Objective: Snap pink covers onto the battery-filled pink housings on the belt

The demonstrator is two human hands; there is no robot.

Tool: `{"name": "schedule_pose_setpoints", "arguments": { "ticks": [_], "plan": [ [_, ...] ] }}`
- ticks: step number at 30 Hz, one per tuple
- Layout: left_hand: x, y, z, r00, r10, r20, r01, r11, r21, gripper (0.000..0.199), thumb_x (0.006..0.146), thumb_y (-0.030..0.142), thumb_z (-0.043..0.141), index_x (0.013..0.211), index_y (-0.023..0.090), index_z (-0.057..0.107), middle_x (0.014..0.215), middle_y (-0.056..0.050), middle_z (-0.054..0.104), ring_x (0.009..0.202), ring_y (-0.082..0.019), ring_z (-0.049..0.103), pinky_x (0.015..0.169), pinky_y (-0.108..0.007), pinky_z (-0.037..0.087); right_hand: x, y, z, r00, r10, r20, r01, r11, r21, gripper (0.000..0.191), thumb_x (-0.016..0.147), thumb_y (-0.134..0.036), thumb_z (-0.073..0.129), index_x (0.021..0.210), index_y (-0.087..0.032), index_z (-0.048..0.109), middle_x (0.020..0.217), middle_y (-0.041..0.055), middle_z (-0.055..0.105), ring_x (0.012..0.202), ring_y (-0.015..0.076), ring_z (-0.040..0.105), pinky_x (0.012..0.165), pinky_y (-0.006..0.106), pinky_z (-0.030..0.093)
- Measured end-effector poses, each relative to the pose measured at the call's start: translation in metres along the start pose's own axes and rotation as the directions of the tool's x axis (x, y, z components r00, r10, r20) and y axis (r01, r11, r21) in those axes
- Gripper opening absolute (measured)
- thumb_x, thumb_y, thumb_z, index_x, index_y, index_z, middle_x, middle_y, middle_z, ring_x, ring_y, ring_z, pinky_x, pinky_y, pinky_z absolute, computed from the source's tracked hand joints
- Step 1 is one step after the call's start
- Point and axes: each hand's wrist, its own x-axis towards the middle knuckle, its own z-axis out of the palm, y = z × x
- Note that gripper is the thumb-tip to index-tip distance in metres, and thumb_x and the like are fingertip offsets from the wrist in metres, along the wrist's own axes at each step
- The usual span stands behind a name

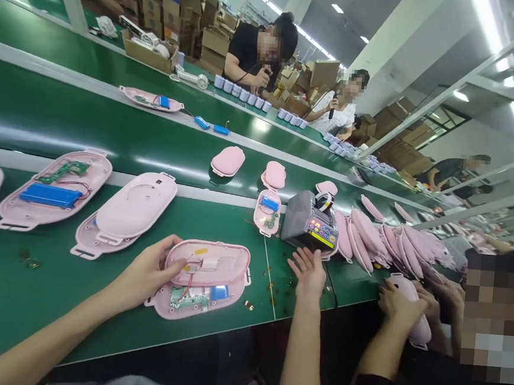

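Note:
My left hand [148,270] grips the rim of a pink plastic housing half [207,264], which lies over an opened lower half [176,308]. That lower half shows a green circuit board [189,298], a blue battery [219,292] and red wires. My right hand [308,273] stands palm up with fingers apart, holding nothing, just below a grey electronic tape dispenser [310,220]. Left of my left hand, more opened pink housings lie on the green conveyor belt [16,310], one with a blue battery [51,195].
A co-worker's hands [402,305] hold a pink shell at the right, beside a heap of pink shells [366,242]. Small brass bits [248,304] lie on the belt. A grey rail [195,187] runs behind it, with further belts, people and cardboard boxes beyond.

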Motion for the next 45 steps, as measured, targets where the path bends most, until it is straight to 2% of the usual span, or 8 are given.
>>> {"name": "schedule_pose_setpoints", "arguments": {
  "ticks": [9, 12, 14, 17, 22, 29, 35, 45],
  "plan": [
    [-0.002, 0.009, 0.0, 0.998, 0.058, -0.012, -0.059, 0.992, -0.11, 0.04, 0.074, 0.037, 0.066, 0.107, 0.014, 0.069, 0.101, -0.006, 0.074, 0.092, -0.024, 0.068, 0.079, -0.031, 0.055, -0.01, -0.008, 0.005, 0.99, -0.106, -0.093, 0.112, 0.992, 0.054, 0.049, 0.051, -0.046, 0.08, 0.079, -0.019, 0.051, 0.077, -0.0004, 0.06, 0.069, 0.0144, 0.06, 0.073, 0.039, 0.058],
    [0.001, 0.003, 0.0, 0.998, 0.058, 0.016, -0.054, 0.976, -0.212, 0.038, 0.073, 0.028, 0.066, 0.107, 0.012, 0.07, 0.102, -0.007, 0.074, 0.091, -0.022, 0.067, 0.081, -0.03, 0.054, -0.052, -0.024, 0.021, 0.938, -0.312, 0.154, 0.319, 0.947, -0.027, 0.033, 0.07, -0.043, 0.074, 0.081, -0.019, 0.055, 0.082, 0.0009, 0.061, 0.08, 0.0169, 0.062, 0.077, 0.039, 0.055],
    [0.003, -0.002, 0.0, 0.998, 0.054, 0.019, -0.047, 0.968, -0.245, 0.036, 0.073, 0.025, 0.065, 0.105, 0.011, 0.07, 0.096, -0.007, 0.074, 0.084, -0.019, 0.066, 0.074, -0.027, 0.053, -0.085, -0.037, 0.046, 0.714, -0.447, 0.539, 0.591, 0.797, -0.122, 0.02, 0.086, -0.039, 0.063, 0.084, -0.02, 0.059, 0.096, 0.0044, 0.063, 0.095, 0.0195, 0.061, 0.085, 0.04, 0.053],
    [0.005, -0.007, 0.001, 0.999, 0.043, 0.032, -0.031, 0.956, -0.292, 0.037, 0.073, 0.024, 0.064, 0.106, 0.009, 0.07, 0.083, -0.005, 0.07, 0.065, -0.014, 0.06, 0.056, -0.022, 0.047, -0.122, -0.045, 0.092, 0.281, -0.266, 0.922, 0.892, 0.427, -0.148, 0.021, 0.097, -0.032, 0.046, 0.087, -0.021, 0.061, 0.116, 0.0076, 0.059, 0.111, 0.0209, 0.057, 0.09, 0.037, 0.049],
    [0.005, -0.014, 0.003, 0.992, 0.114, 0.061, -0.082, 0.919, -0.385, 0.025, 0.071, 0.017, 0.062, 0.092, 0.008, 0.069, 0.065, 0.002, 0.057, 0.056, -0.008, 0.048, 0.051, -0.018, 0.04, -0.133, -0.029, 0.134, 0.024, -0.086, 0.996, 0.998, 0.065, -0.018, 0.021, 0.097, -0.023, 0.041, 0.086, -0.02, 0.058, 0.122, 0.009, 0.055, 0.113, 0.0233, 0.054, 0.081, 0.035, 0.051],
    [0.005, -0.018, 0.001, 0.988, 0.147, 0.051, -0.119, 0.924, -0.364, 0.024, 0.067, 0.011, 0.054, 0.086, 0.009, 0.068, 0.065, 0.002, 0.054, 0.057, -0.009, 0.047, 0.049, -0.017, 0.037, -0.133, -0.018, 0.137, -0.033, -0.169, 0.985, 0.994, -0.106, 0.015, 0.016, 0.091, -0.021, 0.049, 0.08, -0.02, 0.06, 0.109, 0.0078, 0.062, 0.1, 0.0214, 0.056, 0.068, 0.031, 0.046],
    [0.002, -0.019, 0.001, 0.98, 0.2, 0.004, -0.194, 0.951, -0.242, 0.023, 0.071, 0.015, 0.057, 0.091, 0.01, 0.068, 0.07, 0.0, 0.062, 0.061, -0.012, 0.054, 0.054, -0.019, 0.042, -0.12, -0.034, 0.142, 0.471, -0.034, 0.881, 0.871, 0.178, -0.459, 0.029, 0.07, -0.046, 0.074, 0.077, -0.022, 0.059, 0.081, -0.0003, 0.068, 0.07, 0.0177, 0.061, 0.059, 0.03, 0.04],
    [-0.003, -0.011, -0.002, 0.973, 0.232, -0.006, -0.232, 0.969, -0.085, 0.028, 0.087, 0.035, 0.058, 0.103, 0.013, 0.065, 0.092, -0.004, 0.07, 0.083, -0.019, 0.063, 0.073, -0.026, 0.049, -0.117, -0.034, 0.138, 0.338, -0.003, 0.941, 0.865, 0.394, -0.309, 0.016, 0.081, -0.036, 0.059, 0.083, -0.024, 0.07, 0.083, -0.0011, 0.072, 0.077, 0.0188, 0.067, 0.072, 0.031, 0.048]
  ]
}}
